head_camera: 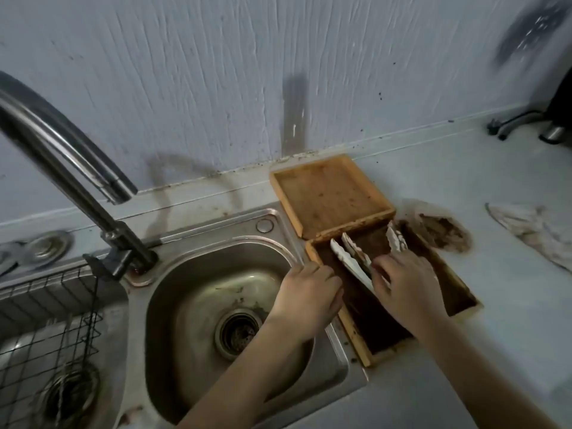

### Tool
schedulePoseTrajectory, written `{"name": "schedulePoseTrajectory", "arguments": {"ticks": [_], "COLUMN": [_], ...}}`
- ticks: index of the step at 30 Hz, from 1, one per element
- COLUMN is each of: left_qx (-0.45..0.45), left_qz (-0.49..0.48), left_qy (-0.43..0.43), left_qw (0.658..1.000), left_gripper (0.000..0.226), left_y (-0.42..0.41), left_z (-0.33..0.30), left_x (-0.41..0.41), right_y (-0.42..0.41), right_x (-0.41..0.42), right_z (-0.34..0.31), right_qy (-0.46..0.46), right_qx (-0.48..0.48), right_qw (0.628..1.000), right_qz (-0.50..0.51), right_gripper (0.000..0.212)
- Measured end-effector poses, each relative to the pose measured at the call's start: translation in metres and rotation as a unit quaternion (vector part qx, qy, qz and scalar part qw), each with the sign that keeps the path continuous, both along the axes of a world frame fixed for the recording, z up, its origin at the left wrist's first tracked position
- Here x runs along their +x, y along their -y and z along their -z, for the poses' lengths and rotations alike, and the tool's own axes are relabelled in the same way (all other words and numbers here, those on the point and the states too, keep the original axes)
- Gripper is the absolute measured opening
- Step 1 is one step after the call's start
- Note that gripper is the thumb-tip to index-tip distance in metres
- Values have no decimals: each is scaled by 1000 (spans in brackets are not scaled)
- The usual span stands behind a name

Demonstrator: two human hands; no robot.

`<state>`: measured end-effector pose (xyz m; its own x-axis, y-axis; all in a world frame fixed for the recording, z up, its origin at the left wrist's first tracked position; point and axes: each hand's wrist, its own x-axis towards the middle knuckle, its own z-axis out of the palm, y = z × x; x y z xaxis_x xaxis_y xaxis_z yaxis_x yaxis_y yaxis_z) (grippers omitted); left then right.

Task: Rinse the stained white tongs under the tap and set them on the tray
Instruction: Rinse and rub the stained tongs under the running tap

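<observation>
White stained tongs [351, 258] lie in a dark, wet wooden tray [390, 351] on the counter, right of the sink [192, 305]. My right hand [405, 286] reaches into this tray, its thumb and fingers closed around the tongs' handle end. A second white stained piece [396, 238] sticks out past my fingertips. My left hand [306, 292] lies palm down on the tray's left rim, holding nothing. The curved steel tap [62, 144] stands at the back left of the sink; no water is running.
A lighter wooden tray [328, 196] sits behind the dark one, against the wall. A brown stain [442, 230] marks the counter to the right, with a crumpled cloth [535, 230] beyond it. A black wire rack [46, 335] fills the left basin.
</observation>
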<state>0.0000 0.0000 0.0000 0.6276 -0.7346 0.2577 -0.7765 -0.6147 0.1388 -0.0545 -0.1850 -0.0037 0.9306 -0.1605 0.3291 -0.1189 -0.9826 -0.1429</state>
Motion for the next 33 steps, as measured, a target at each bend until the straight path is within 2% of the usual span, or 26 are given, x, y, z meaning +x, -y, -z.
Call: {"name": "schedulePoseTrajectory", "arguments": {"ticks": [3,6,10,17,22,24,26,28,30,31,33], "left_qx": [35,73,74,-32,-126,-190,-232,-258,-273,-278,-313], "left_qz": [16,31,36,22,-26,-51,-92,-138,-196,-230,-300], "left_qy": [-14,-58,-81,-81,-48,-36,-30,-28,-5,14,43], "left_qw": [999,995,993,996,991,980,968,956,942,933,900], "left_gripper": [36,35,33,29,27,23,26,30,34,38,45], "left_y": [5,5,1,-18,-50,-70,-89,-111,-135,-144,-167], "left_z": [9,16,15,-9,-38,-47,-51,-52,-52,-51,-47], "left_x": [1,3,6,14,20,21,23,24,26,28,30], "right_y": [1,0,-2,-13,-40,-62,-83,-104,-124,-131,-151], "right_x": [-2,-5,-5,-4,15,22,28,37,51,57,70], "right_z": [12,20,21,-10,-54,-68,-75,-77,-73,-69,-63], "right_qy": [-49,-105,-100,45,152,160,122,42,-13,-28,-60], "right_qx": [-44,-67,-61,13,193,288,421,588,710,747,789], "right_qw": [997,991,992,999,967,940,895,806,704,664,611], "right_qz": [32,47,45,1,-67,-92,-82,-47,-28,-23,-24], "right_gripper": [21,28,21,15,14,11,6,6,11,11,13]}}
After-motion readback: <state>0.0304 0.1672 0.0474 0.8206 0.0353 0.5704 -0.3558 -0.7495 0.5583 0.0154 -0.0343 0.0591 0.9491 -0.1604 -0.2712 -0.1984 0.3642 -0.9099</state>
